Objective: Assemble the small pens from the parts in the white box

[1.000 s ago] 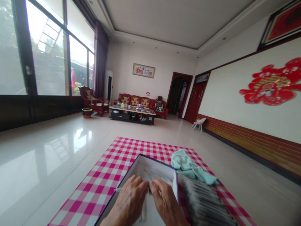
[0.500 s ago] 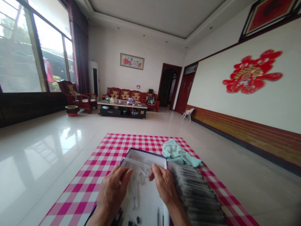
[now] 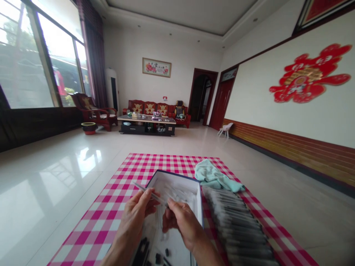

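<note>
Both hands were held above an open shallow box [image 3: 173,174] with a dark blue rim and a white interior. The left hand [image 3: 133,221] pinched a slim transparent tube [image 3: 151,193] between its thumb and closed fingers [image 3: 146,195], and the tube slanted up and out past the box's left rim. Compared with the earlier frame, the tube had shifted from lying within the rim to overhanging it, and the hands had drawn closer together. The curled fingers [image 3: 173,214] of the right hand [image 3: 183,225] were closed at the tube's inner end; whether they gripped it could not be determined. Inside the box, nearest the viewer, lay small black pieces [image 3: 143,249], with pale clear items behind them. Just right of the box ran a long row of slim grey items [image 3: 238,229], too blurred to identify. Beyond the box, a crumpled aqua towel [image 3: 213,177] lay on a pink-and-white checked cloth [image 3: 166,164]. Far beyond the box stood a low coffee table [image 3: 146,120], backed by a red sofa [image 3: 144,108].
</note>
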Motion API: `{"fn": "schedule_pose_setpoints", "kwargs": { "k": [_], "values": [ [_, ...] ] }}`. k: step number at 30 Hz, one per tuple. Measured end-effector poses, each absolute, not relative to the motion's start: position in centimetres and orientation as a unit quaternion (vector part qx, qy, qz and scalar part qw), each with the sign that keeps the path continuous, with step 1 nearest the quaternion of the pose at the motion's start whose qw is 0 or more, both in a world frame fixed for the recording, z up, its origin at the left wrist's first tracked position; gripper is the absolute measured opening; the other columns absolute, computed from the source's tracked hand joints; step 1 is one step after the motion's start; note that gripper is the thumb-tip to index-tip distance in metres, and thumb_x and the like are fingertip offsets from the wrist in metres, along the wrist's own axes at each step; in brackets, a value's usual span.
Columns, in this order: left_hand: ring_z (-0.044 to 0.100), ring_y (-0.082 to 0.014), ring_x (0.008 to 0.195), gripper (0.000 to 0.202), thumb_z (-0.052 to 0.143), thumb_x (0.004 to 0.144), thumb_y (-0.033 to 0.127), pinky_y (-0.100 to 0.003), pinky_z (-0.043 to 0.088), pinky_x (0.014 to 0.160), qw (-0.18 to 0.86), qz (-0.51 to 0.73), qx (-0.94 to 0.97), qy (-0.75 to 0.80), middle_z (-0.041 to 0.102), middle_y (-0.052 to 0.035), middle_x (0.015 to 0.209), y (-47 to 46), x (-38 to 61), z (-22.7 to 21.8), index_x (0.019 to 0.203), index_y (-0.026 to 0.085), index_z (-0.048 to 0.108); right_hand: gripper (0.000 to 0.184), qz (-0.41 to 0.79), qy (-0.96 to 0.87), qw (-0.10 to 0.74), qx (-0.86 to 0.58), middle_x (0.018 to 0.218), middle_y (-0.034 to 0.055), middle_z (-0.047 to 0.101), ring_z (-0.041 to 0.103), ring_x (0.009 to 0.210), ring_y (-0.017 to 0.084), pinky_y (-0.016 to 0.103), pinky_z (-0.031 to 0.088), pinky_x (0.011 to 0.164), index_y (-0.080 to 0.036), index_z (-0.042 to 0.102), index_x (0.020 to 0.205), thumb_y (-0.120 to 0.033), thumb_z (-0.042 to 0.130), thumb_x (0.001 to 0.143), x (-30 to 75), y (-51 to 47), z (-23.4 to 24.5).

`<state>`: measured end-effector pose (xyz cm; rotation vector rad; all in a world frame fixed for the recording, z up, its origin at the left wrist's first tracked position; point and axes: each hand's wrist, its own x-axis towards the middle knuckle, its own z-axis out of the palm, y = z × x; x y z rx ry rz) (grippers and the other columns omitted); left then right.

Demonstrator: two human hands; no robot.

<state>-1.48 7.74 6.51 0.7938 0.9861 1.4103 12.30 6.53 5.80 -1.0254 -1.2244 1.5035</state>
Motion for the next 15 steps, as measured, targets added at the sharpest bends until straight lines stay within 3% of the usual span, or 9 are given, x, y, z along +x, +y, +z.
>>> {"fn": "schedule_pose_setpoints", "kwargs": {
  "k": [3,6,9,11,15],
  "values": [
    [0.063,-0.0144,0.066,0.043,0.068,0.07,0.045,-0.024,0.05,0.059,0.576,0.625,0.348,0.395,0.069,-0.0027,0.077,7.5,-1.5,6.8,0.101,0.015,0.061,0.051,0.642,-0.524,0.383,-0.408,0.052,0.0005,0.057,0.053,0.044,0.012,0.025,0.044,0.049,-0.016,0.059,0.06,-0.052,0.036,0.087,12.4,6.3,5.8],
    [0.058,-0.0113,0.056,0.045,0.063,0.076,0.042,-0.022,0.046,0.053,0.53,0.632,0.396,0.404,0.065,-0.0004,0.07,7.6,-1.9,6.9,0.111,0.014,0.056,0.043,0.478,-0.667,0.348,-0.454,0.062,0.0026,0.064,0.057,0.053,0.013,0.023,0.042,0.052,-0.016,0.065,0.069,-0.043,0.039,0.088,13.2,5.9,5.8],
    [0.051,-0.0088,0.048,0.048,0.059,0.077,0.039,-0.019,0.04,0.046,0.467,0.607,0.463,0.446,0.062,0.0013,0.065,8.0,-2.4,6.6,0.117,0.012,0.054,0.019,0.309,-0.765,0.287,-0.486,0.066,0.002,0.069,0.061,0.061,0.015,0.022,0.042,0.056,-0.018,0.069,0.067,-0.019,0.052,0.076,14.3,5.5,5.1],
    [0.049,-0.0091,0.047,0.047,0.058,0.077,0.039,-0.019,0.039,0.044,0.447,0.589,0.487,0.465,0.06,0.0017,0.063,8.3,-2.7,6.3,0.116,0.012,0.056,0.021,0.277,-0.788,0.225,-0.502,0.063,0.0018,0.07,0.063,0.06,0.015,0.021,0.041,0.054,-0.02,0.07,0.063,-0.009,0.052,0.066,14.8,5.3,4.3],
    [0.046,-0.0092,0.047,0.039,0.059,0.076,0.042,-0.018,0.035,0.043,0.403,0.576,0.52,0.485,0.056,0.0035,0.06,8.5,-3.0,6.0,0.102,0.015,0.064,0.025,0.244,-0.768,0.183,-0.564,0.072,0.0028,0.072,0.065,0.062,0.018,0.022,0.041,0.052,-0.025,0.073,0.067,-0.01,0.054,0.059,14.9,5.0,2.9]
  ]
}}
